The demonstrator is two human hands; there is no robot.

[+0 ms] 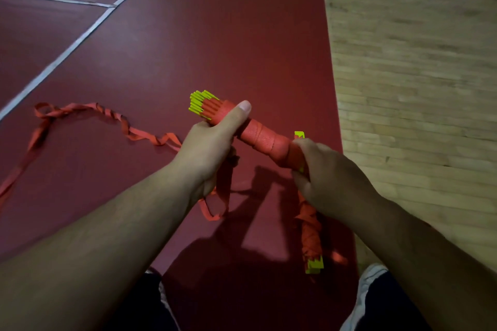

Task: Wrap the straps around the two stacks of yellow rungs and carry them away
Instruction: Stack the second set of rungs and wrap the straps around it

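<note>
Gripping the strap-wound bundle of flat yellow rungs (265, 140) with your left hand (212, 148) and right hand (328, 174) both curled round it, pull the trailing red fabric strap (80, 110) taut and untwisted.

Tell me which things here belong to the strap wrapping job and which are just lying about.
Job: wrapped rung stack gripped by left hand and right hand; second wrapped stack hanging below; loose orange strap trailing away.
Just there: red floor, white lines, wooden floor, shoe.

One wide-angle head-worn view looks forward and steeply down, close over the left hand (207, 148) and right hand (330, 177), red floor (215, 35) beyond.
</note>
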